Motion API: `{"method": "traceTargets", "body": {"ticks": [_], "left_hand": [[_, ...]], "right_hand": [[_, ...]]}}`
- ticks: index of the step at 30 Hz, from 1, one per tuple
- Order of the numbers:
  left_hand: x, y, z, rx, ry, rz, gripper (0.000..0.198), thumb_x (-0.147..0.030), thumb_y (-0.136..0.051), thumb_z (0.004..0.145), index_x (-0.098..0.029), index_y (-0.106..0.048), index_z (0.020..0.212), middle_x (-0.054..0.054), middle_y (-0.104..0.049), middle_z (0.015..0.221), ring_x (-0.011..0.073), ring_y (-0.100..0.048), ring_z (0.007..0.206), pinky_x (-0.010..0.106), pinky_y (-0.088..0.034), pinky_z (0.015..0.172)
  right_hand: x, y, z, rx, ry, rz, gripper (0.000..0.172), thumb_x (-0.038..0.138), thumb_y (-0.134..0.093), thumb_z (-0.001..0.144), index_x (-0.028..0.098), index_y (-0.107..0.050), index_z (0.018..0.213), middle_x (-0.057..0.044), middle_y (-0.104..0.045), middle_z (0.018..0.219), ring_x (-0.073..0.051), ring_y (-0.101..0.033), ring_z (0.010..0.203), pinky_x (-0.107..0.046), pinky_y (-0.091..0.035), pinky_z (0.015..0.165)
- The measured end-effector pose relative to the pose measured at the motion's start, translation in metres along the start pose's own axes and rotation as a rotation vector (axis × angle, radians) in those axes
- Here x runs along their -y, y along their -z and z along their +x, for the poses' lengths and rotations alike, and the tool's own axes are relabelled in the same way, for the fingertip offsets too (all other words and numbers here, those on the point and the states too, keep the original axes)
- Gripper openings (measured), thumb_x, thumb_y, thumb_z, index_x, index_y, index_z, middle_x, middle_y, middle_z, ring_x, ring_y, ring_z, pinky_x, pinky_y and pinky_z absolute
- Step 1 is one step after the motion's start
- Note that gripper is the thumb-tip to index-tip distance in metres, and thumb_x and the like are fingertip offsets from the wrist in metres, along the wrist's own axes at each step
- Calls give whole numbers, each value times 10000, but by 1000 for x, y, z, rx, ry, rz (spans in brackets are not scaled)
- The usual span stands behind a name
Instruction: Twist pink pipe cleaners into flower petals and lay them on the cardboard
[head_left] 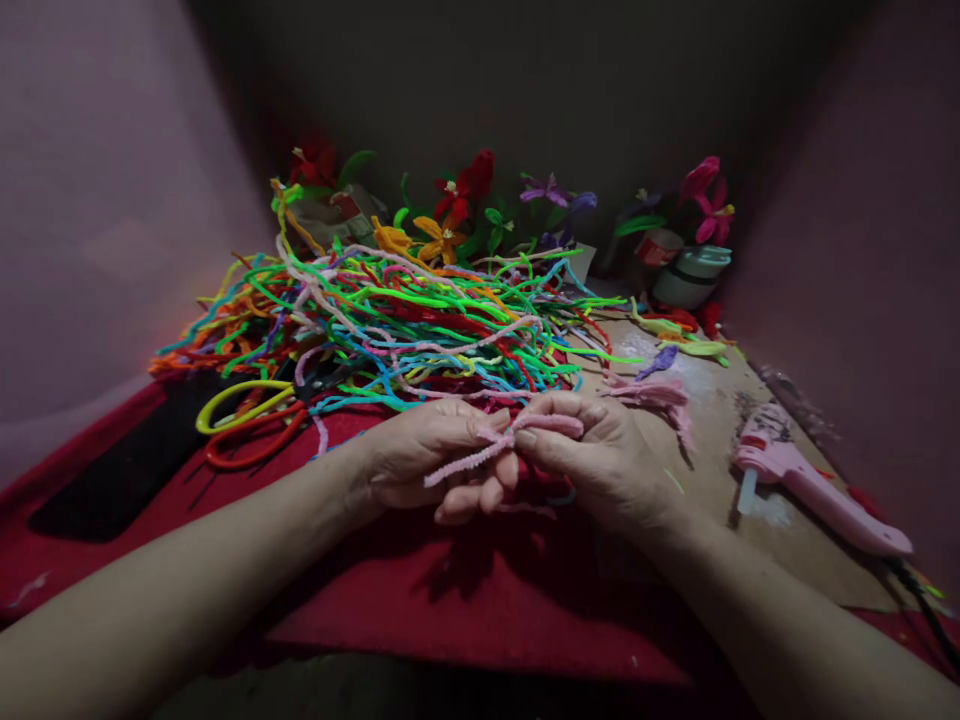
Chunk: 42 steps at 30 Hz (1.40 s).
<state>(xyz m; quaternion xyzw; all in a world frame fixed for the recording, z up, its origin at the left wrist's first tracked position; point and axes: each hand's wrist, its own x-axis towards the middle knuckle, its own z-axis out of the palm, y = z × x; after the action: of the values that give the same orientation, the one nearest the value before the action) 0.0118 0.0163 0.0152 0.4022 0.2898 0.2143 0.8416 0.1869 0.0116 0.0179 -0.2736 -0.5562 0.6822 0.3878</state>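
In the head view, the two hands meet over the near part of a red cloth (420, 620). The left hand (424, 450) pinches a pink pipe-cleaner piece (459, 463) between thumb and fingers, with its other fingers curled below. The right hand (607, 450) grips the same piece at its middle, so both hands are narrow and closed upon it. The piece has fuzzy arms, one pointing down to the left and one, which looks folded, lying along the right fingers.

Just behind the hands there is a large tangled heap of multicoloured pipe cleaners (427, 320). At its left front lie scissors (247, 458) with yellow and red handle loops, near a flat black object (112, 470). On the right, a cardboard sheet (720, 560) carries a pink bundle of pipe cleaners (652, 392), a small purple piece (658, 362) and a pink glue gun (817, 490). Pipe-cleaner flowers (442, 240) stand at the back.
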Motion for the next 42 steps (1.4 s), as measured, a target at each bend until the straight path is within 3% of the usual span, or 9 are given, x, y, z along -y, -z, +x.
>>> {"method": "traceTargets", "body": {"ticks": [4,12,18,21,24,27,32,38,42], "left_hand": [[3,-1,-1,72,0,-92,338,-379,-531,783,-77,-643,682,53,-605,487,63,-402,262,165,-312,254],[-5,-14,-8,-310,-41,245,181,-285,-582,784,-115,-612,729,-37,-525,436,18,-389,263,119,-223,293],[0,-15,-7,-310,-39,289,220,-322,-499,828,-132,-558,735,-26,-572,484,41,-437,273,137,-261,303],[3,-16,-5,-361,-50,499,258,-345,-459,842,-136,-529,708,-7,-593,527,61,-491,329,154,-329,355],[8,-17,-2,-547,-201,890,248,-341,-439,846,-149,-560,747,-13,-587,542,78,-512,398,177,-378,419],[7,-16,-2,-660,-381,1170,222,-316,-468,830,-161,-618,778,3,-621,618,112,-560,560,203,-426,550],[-22,-12,-4,-771,-501,1153,228,-346,-551,777,-149,-665,787,53,-648,865,180,-569,835,276,-429,772],[-50,-39,35,-615,-377,1167,254,-349,-544,765,-121,-653,789,-3,-574,674,101,-475,592,205,-379,566],[-52,-57,87,-485,-392,1490,230,-290,-501,771,-118,-654,761,-11,-546,602,103,-472,580,198,-353,562]], "right_hand": [[0,-1,0,-49,88,-166,86,225,-576,768,153,-584,721,6,-580,618,-92,-522,571,-217,-397,561],[-5,2,2,-212,126,-478,95,188,-549,754,146,-595,683,27,-533,600,-80,-462,560,-201,-376,551],[-5,2,4,-175,203,-548,134,184,-521,793,141,-614,707,1,-598,636,-95,-516,593,-205,-396,588],[-12,4,2,-239,332,-775,172,180,-494,819,142,-605,693,-13,-590,640,-104,-509,600,-219,-385,603],[-21,5,3,-253,463,-991,173,164,-450,834,147,-587,729,-38,-586,692,-126,-508,655,-247,-380,654],[-26,6,6,-280,440,-939,146,175,-455,823,148,-578,749,-39,-588,718,-124,-506,665,-241,-385,655],[-23,2,5,-279,247,-637,259,358,-490,832,129,-609,809,3,-571,641,-87,-486,567,-193,-369,540],[-29,-11,-5,112,523,-965,366,347,-534,794,151,-545,485,7,-519,466,-78,-441,467,-211,-281,466],[-31,-10,-5,146,546,-1026,365,359,-506,789,164,-536,482,13,-514,444,-81,-413,428,-219,-272,437]]}}
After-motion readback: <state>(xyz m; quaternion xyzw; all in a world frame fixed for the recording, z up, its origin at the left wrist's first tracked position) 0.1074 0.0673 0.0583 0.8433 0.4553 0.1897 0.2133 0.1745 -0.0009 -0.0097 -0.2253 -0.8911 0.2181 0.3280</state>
